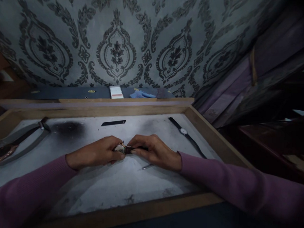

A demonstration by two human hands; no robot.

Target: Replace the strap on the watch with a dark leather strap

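Between both hands, over the middle of the white-bottomed wooden tray [95, 195], is a wristwatch [120, 148] with a light dial and a dark strap. My left hand [96, 152] is closed on the watch case, thumb and fingers at its edges. The strap, to the right of the case, is pinched by my right hand [154, 150]; part of it is hidden under the fingers. A thin metal tool [147, 167] lies just below my right hand, its other end out of sight.
A dark blade strip [113, 122] lies toward the back. Another watch [184, 131] with a black strap rests at the right, and a large watch [6, 150] at the left. Raised wooden walls [103, 110] border the tray. A blue cloth [142, 94] sits behind.
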